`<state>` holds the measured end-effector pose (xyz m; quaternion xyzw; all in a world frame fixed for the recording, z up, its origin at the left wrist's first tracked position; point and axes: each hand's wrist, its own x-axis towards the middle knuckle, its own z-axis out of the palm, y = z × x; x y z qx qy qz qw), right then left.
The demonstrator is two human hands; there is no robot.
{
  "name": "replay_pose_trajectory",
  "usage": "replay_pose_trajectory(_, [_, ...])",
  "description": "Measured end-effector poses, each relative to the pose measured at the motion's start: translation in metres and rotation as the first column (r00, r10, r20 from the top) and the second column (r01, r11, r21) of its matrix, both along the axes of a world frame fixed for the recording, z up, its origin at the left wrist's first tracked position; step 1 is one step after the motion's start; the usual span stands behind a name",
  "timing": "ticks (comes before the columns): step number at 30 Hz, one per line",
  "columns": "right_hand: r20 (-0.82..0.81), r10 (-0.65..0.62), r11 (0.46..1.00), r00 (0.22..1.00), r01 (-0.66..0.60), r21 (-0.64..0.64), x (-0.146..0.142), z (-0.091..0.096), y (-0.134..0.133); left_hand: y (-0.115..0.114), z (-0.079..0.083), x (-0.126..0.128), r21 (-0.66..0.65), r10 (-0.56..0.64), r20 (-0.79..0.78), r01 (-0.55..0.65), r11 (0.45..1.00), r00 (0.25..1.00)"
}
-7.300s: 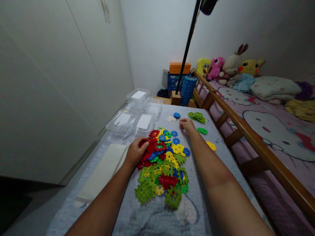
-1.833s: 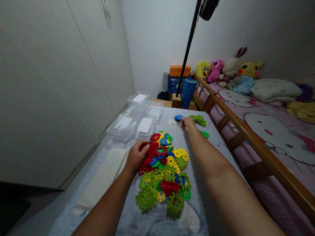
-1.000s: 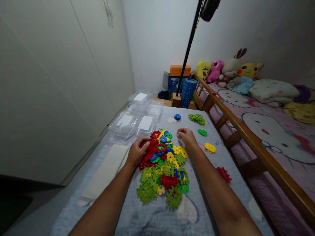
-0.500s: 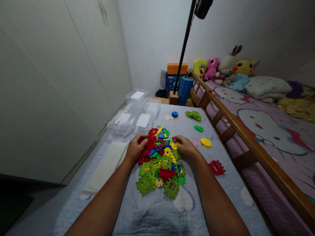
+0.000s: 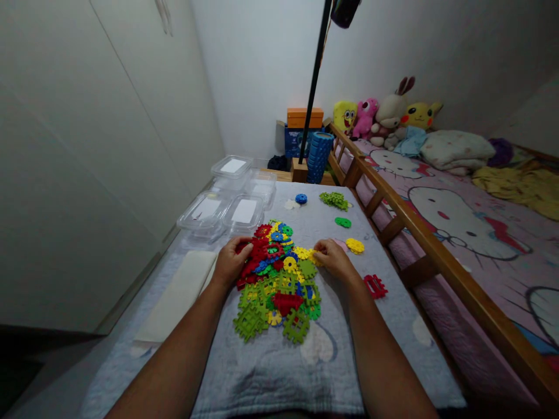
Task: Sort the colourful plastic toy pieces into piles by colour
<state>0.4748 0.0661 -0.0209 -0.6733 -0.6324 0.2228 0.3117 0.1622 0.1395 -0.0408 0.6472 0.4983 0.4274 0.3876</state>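
Observation:
A heap of interlocking plastic building pieces (image 5: pixel 283 279) in red, green, yellow and blue lies on the cloth-covered table in front of me. My left hand (image 5: pixel 233 260) curls round red building pieces (image 5: pixel 258 251) at the heap's left edge, thumb on top. On the right side, my right hand (image 5: pixel 335 260) pinches a yellow gear-shaped piece (image 5: pixel 313 256) between thumb and fingers; the fingertips cover part of it. Green lattice squares (image 5: pixel 251 322) and a red piece (image 5: pixel 287 302) form the near side of the heap.
Sorted groups lie rightward: blue discs (image 5: pixel 301 199), green lattice pieces (image 5: pixel 334 201), green discs (image 5: pixel 343 222), yellow discs (image 5: pixel 355 246), red squares (image 5: pixel 375 286). Clear lidded boxes (image 5: pixel 205 210) stand at the back left, near a folded pale cloth (image 5: pixel 177 297). A wooden bed rail (image 5: pixel 406 238) borders the right.
My right hand's fingers have closed on a yellow piece at the heap's right side. My left hand stays at the red pieces. The whole view has shifted slightly.

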Motion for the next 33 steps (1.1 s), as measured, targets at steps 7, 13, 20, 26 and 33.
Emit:
replay_pose_trajectory(7, [-0.198,-0.043,0.999,0.979,0.046,0.007,-0.001,0.005,-0.001,0.0,0.0,-0.001,-0.032,0.0,0.0,0.0,0.999,1.0])
replay_pose_trajectory(13, [-0.234,-0.104,0.994,0.967,0.107,0.002,-0.001,0.008,-0.004,0.002,-0.003,-0.002,-0.016,-0.005,-0.019,0.005,1.0,1.0])
replay_pose_trajectory(20, [-0.337,-0.321,0.905,0.885,0.391,0.166,0.033,0.022,-0.011,0.0,-0.001,-0.001,-0.013,0.015,0.009,-0.015,1.0,1.0])
replay_pose_trajectory(26, [-0.212,-0.621,0.729,0.754,0.656,0.198,0.083,0.021,-0.027,-0.001,0.0,-0.001,-0.048,0.004,0.016,-0.003,0.999,1.0])
replay_pose_trajectory(33, [-0.029,-0.651,0.748,0.758,0.648,0.14,0.098,0.008,-0.028,-0.002,0.004,-0.001,-0.037,-0.008,-0.02,0.007,0.999,1.0])
